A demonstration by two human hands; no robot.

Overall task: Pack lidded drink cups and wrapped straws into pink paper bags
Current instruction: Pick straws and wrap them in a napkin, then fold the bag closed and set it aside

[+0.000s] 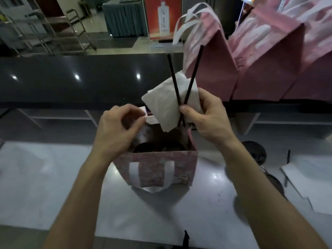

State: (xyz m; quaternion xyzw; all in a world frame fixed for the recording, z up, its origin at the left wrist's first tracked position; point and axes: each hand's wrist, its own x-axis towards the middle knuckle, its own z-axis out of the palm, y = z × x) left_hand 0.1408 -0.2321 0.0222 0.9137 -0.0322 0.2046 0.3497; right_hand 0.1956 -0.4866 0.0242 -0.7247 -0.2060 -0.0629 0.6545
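Observation:
A pink paper bag point(158, 169) with white handles stands open on the steel counter in front of me. Dark lids of cups point(159, 147) show inside it. My right hand point(210, 117) is just above the bag's far right corner, gripping two dark straws point(181, 87) crossed in a V, together with a white napkin point(167, 103). The straws' lower ends dip into the bag. My left hand point(116, 126) pinches the bag's far left rim by its white handle.
Several pink bags point(260, 65) with white handles stand on the raised black ledge point(80, 78) at the right. Dark lidded cups point(255, 151), a loose straw point(287, 168) and flat white sheets point(309, 180) lie on the counter at the right. A metal trolley point(59, 31) stands beyond.

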